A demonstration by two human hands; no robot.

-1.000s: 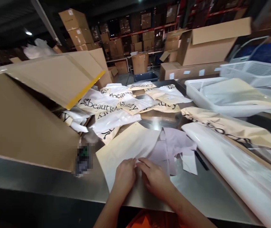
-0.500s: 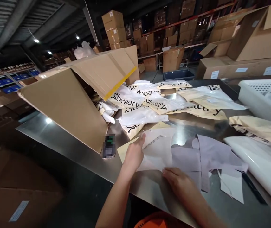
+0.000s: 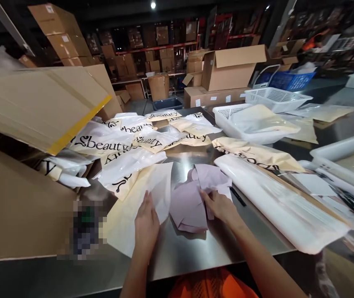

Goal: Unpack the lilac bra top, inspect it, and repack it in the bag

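My left hand [image 3: 146,222] lies flat, fingers stretched, on a cream mailer bag with a white sheet on top [image 3: 139,198] on the steel table [image 3: 192,248]. My right hand [image 3: 219,205] rests on a pile of pale lilac paper pieces [image 3: 195,194], fingers curled onto their edge; whether it grips one I cannot make out. A black pen [image 3: 237,196] lies just right of that hand.
A big open cardboard box [image 3: 24,165] lies tipped at the left, spilling printed "beauty" bags [image 3: 124,142]. A long white roll-like bundle [image 3: 273,198] runs along the right. White plastic baskets [image 3: 245,124] and stacked cartons [image 3: 229,68] stand behind.
My left hand has come down flat onto the cream bag and sheet. My right hand has shifted right onto the lilac papers. The view has swung back to the right.
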